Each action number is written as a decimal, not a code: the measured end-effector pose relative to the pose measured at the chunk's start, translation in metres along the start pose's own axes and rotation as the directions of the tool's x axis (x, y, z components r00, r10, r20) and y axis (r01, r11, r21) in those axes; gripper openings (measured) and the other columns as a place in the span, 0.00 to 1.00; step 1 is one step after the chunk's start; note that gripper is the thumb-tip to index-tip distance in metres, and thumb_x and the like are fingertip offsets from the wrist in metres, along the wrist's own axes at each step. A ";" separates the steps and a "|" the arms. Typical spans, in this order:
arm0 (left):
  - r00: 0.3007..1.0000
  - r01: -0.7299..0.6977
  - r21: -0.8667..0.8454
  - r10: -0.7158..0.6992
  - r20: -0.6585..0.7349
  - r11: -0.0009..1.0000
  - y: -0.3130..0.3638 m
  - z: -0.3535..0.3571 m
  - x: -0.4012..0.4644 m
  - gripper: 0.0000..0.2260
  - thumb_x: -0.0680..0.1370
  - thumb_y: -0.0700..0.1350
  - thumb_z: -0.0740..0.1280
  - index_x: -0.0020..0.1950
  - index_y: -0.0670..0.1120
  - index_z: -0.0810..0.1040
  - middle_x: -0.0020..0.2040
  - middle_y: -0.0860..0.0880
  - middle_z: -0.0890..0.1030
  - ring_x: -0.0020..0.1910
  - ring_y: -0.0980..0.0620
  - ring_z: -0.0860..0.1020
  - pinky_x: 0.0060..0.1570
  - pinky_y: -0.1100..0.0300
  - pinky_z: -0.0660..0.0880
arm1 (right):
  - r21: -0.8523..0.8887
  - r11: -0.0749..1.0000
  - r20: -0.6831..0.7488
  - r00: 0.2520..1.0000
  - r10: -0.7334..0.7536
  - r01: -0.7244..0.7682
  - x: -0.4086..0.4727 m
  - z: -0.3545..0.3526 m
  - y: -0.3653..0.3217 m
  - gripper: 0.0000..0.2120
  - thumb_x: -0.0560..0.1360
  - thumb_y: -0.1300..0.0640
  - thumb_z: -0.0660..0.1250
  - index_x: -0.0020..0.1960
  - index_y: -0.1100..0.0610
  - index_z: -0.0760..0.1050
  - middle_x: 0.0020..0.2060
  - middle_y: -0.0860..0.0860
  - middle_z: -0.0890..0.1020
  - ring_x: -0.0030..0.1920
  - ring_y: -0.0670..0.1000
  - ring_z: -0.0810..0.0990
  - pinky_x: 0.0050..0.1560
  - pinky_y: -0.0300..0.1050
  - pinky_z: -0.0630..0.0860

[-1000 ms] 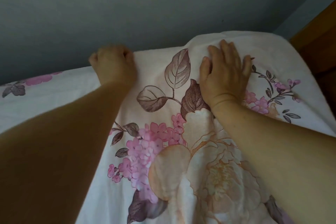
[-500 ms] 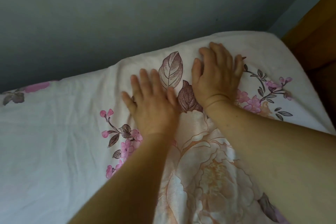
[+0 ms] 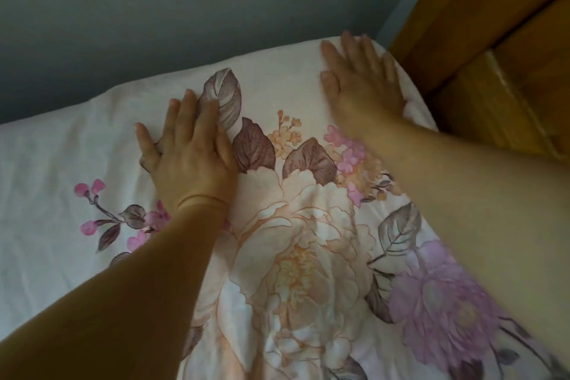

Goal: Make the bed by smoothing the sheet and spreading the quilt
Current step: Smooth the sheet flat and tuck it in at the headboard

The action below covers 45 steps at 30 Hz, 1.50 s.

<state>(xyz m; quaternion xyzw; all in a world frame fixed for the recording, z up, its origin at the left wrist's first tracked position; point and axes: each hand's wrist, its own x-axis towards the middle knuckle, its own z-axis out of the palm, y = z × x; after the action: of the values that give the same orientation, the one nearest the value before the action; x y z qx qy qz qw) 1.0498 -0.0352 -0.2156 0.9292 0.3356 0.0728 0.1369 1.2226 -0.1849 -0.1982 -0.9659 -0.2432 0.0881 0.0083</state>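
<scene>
the left hand (image 3: 188, 160) lies palm down with its fingers straight and slightly spread, pressing flat on a floral sheet (image 3: 308, 256); the fingertips reach a brown printed leaf and the thumb points out to the left. the right hand (image 3: 361, 83), a little blurred, is also palm down with its fingers straight and fanned, resting on the far right corner of the sheet, where the cloth curves down over the edge of the bed. neither hand grips any fabric. both bare forearms run back from the hands toward the near edge of the view, the left from the lower left, the right from the lower right. the sheet fills the middle and near part of the scene, white with a large cream bloom between the arms, pink sprigs to the left and a purple flower near right. a grey-blue wall (image 3: 185, 9) rises behind the far edge of the bed, and a brown wooden panel (image 3: 509, 55) stands just beside the right corner.
</scene>
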 end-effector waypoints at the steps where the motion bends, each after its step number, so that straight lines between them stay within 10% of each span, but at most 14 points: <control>1: 1.000 -0.020 0.001 0.020 0.010 1.000 0.000 0.001 0.001 0.23 0.79 0.52 0.49 0.73 0.51 0.66 0.76 0.49 0.62 0.76 0.48 0.57 0.73 0.45 0.39 | 0.045 0.995 -0.011 0.996 0.087 -0.086 0.002 -0.004 -0.003 0.24 0.83 0.48 0.44 0.78 0.46 0.47 0.78 0.50 0.45 0.78 0.53 0.42 0.75 0.55 0.40; 3: 0.999 -0.043 0.007 0.043 0.027 0.999 -0.001 0.002 0.000 0.23 0.79 0.53 0.50 0.73 0.51 0.66 0.76 0.49 0.63 0.76 0.48 0.57 0.73 0.43 0.42 | 0.112 0.979 -0.060 0.982 0.180 -0.173 -0.025 0.000 -0.035 0.24 0.82 0.49 0.45 0.78 0.48 0.51 0.78 0.54 0.48 0.78 0.56 0.45 0.75 0.59 0.43; 8: 0.999 -0.041 0.016 0.040 0.034 0.999 -0.004 0.003 0.001 0.20 0.81 0.52 0.52 0.73 0.52 0.66 0.76 0.49 0.62 0.76 0.48 0.55 0.73 0.43 0.42 | 0.013 0.948 0.076 0.945 -0.318 0.318 -0.145 0.031 -0.054 0.26 0.81 0.44 0.43 0.77 0.47 0.53 0.78 0.52 0.52 0.78 0.55 0.47 0.75 0.59 0.43; 10: 0.999 -0.041 0.013 0.041 0.018 0.999 -0.005 0.005 0.001 0.20 0.81 0.52 0.52 0.72 0.52 0.67 0.76 0.49 0.62 0.76 0.48 0.56 0.73 0.43 0.42 | 0.011 0.999 0.087 0.995 -0.047 0.046 -0.126 0.029 -0.004 0.25 0.82 0.44 0.41 0.78 0.44 0.41 0.78 0.49 0.42 0.77 0.52 0.39 0.75 0.55 0.36; 13: 0.999 -0.036 0.003 0.036 0.010 0.999 -0.006 0.008 0.003 0.20 0.81 0.52 0.51 0.72 0.52 0.67 0.75 0.49 0.63 0.76 0.48 0.56 0.73 0.42 0.42 | 0.085 0.945 -0.033 0.947 0.319 -0.315 -0.108 0.018 0.019 0.25 0.82 0.46 0.47 0.78 0.45 0.49 0.78 0.52 0.48 0.78 0.54 0.44 0.76 0.59 0.41; 17: 0.999 -0.033 -0.021 0.033 -0.020 0.999 -0.006 0.007 0.003 0.20 0.81 0.52 0.51 0.71 0.52 0.69 0.74 0.49 0.65 0.76 0.48 0.58 0.72 0.41 0.44 | 0.050 0.999 0.006 1.000 -0.012 0.012 -0.165 0.031 -0.001 0.25 0.79 0.42 0.47 0.76 0.42 0.55 0.77 0.49 0.55 0.78 0.53 0.49 0.74 0.61 0.42; 22: 1.000 -0.017 -0.004 0.017 0.000 1.000 -0.006 0.005 0.003 0.20 0.81 0.52 0.52 0.71 0.52 0.68 0.75 0.50 0.64 0.76 0.49 0.57 0.73 0.43 0.43 | 0.112 0.930 -0.009 0.936 0.353 -0.350 -0.145 0.034 0.043 0.26 0.80 0.39 0.45 0.77 0.40 0.46 0.78 0.46 0.46 0.78 0.51 0.43 0.74 0.59 0.44; 34: 0.980 0.087 0.117 -0.106 0.170 0.989 0.086 0.017 -0.194 0.26 0.77 0.56 0.51 0.74 0.51 0.63 0.75 0.41 0.61 0.75 0.37 0.58 0.68 0.33 0.47 | 0.212 0.932 -0.086 0.944 0.318 -0.294 -0.144 0.038 0.040 0.27 0.80 0.40 0.49 0.77 0.42 0.51 0.78 0.48 0.51 0.77 0.53 0.48 0.73 0.62 0.50; 38: 0.920 0.069 -0.158 -0.001 0.393 0.985 0.142 0.020 -0.194 0.28 0.76 0.58 0.42 0.77 0.57 0.54 0.79 0.47 0.45 0.77 0.47 0.38 0.65 0.44 0.24 | 0.233 0.928 -0.093 0.943 0.319 -0.291 -0.145 0.036 0.037 0.27 0.79 0.41 0.51 0.77 0.43 0.52 0.78 0.49 0.51 0.77 0.54 0.48 0.72 0.61 0.49; 41: 0.960 0.010 -0.404 0.105 0.260 0.915 0.107 0.001 -0.173 0.30 0.75 0.57 0.42 0.76 0.53 0.60 0.78 0.49 0.53 0.77 0.54 0.47 0.72 0.51 0.34 | 0.254 0.927 -0.092 0.947 0.307 -0.276 -0.144 0.034 0.036 0.27 0.79 0.42 0.51 0.77 0.44 0.53 0.78 0.50 0.52 0.77 0.54 0.49 0.72 0.62 0.50; 45: 0.900 0.412 -0.011 -0.406 0.159 0.911 0.031 -0.006 -0.122 0.23 0.81 0.57 0.46 0.77 0.59 0.49 0.79 0.50 0.45 0.77 0.47 0.40 0.72 0.39 0.34 | 0.254 0.926 -0.133 0.939 0.318 -0.278 -0.146 0.039 0.035 0.26 0.79 0.42 0.52 0.76 0.44 0.55 0.77 0.50 0.54 0.77 0.54 0.50 0.71 0.61 0.52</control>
<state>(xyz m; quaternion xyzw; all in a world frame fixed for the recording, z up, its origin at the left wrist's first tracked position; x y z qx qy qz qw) 0.9742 -0.1354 -0.2059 0.8376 0.5099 -0.0217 0.1949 1.1060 -0.2851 -0.2142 -0.9880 -0.0795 0.0326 0.1280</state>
